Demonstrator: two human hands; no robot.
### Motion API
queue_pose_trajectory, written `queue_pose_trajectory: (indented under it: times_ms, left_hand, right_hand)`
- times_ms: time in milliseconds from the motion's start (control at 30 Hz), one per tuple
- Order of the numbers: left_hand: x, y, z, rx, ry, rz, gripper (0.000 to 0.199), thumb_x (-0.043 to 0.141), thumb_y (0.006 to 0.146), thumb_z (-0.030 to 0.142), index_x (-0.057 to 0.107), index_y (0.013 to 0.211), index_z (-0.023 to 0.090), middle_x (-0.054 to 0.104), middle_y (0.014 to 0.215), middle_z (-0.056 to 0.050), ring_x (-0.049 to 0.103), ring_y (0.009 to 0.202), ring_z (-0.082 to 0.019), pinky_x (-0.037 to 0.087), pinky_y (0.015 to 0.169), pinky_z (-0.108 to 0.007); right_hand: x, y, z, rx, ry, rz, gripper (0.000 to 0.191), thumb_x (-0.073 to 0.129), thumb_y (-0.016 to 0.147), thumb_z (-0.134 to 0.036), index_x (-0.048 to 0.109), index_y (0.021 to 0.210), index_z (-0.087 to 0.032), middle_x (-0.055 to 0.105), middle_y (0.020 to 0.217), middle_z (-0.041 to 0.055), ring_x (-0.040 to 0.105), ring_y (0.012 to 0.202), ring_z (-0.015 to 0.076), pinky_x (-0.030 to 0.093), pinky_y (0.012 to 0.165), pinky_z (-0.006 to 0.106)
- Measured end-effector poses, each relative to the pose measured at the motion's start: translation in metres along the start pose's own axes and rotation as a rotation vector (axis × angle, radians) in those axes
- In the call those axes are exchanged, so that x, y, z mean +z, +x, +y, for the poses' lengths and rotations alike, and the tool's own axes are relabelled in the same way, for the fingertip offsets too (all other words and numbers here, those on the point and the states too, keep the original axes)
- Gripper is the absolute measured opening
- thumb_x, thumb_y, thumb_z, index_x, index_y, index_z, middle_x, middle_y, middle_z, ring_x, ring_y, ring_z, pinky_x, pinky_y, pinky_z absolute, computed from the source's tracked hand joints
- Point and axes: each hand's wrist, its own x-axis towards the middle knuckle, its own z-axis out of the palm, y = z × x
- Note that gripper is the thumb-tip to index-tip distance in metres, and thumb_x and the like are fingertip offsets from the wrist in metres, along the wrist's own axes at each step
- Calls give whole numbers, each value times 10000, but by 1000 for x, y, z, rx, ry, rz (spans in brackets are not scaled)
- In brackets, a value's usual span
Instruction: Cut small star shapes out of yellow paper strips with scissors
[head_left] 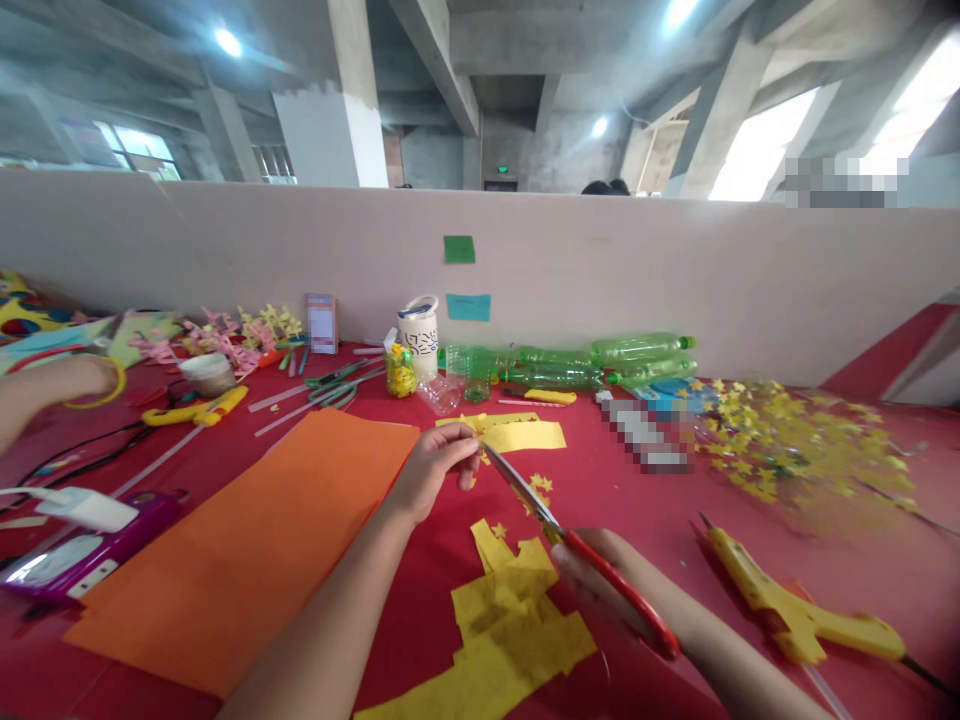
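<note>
My left hand is closed in a pinch above the red table. Whatever sits between its fingertips is too small to make out. My right hand grips a pair of scissors with red handles, the blade tips right at my left fingertips. Beneath the scissors lie small yellow stars on the table. Nearer to me is a pile of yellow paper pieces, and beyond my left hand lies a yellow strip. A large orange sheet spreads out left of my hands.
A yellow glue gun lies at right, below star-covered stems. Green plastic bottles line the white partition. At left are a purple power strip, another glue gun and another person's arm.
</note>
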Motion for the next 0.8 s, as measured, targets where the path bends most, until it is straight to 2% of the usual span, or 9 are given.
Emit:
queue_pose_trajectory:
  times_ms: [367, 633, 800]
  left_hand:
    - [-2, 1, -2, 9, 18, 16, 180, 577, 816, 238, 564, 656, 156, 555, 561, 36, 474, 435, -63, 372, 458, -204]
    - [-2, 1, -2, 10, 37, 23, 179, 573, 814, 244, 559, 659, 155, 555, 569, 33, 474, 441, -66, 365, 466, -209]
    - [0, 0, -2, 40, 77, 6, 207, 537, 827, 249, 564, 643, 158, 565, 597, 24, 480, 456, -76, 376, 507, -228]
  right_hand:
    - [-1, -1, -5, 27, -72, 26, 517, 489, 833, -647, 368, 624, -190, 350, 489, -66, 342, 347, 39, 225, 311, 145]
    - [-1, 2, 0, 28, -95, 42, 472, 562, 832, -559, 357, 616, -193, 351, 492, -66, 324, 370, 42, 224, 338, 153]
    - [-1, 1, -1, -39, -80, 30, 486, 513, 852, -592, 331, 633, -198, 332, 514, -67, 313, 422, 48, 219, 379, 161]
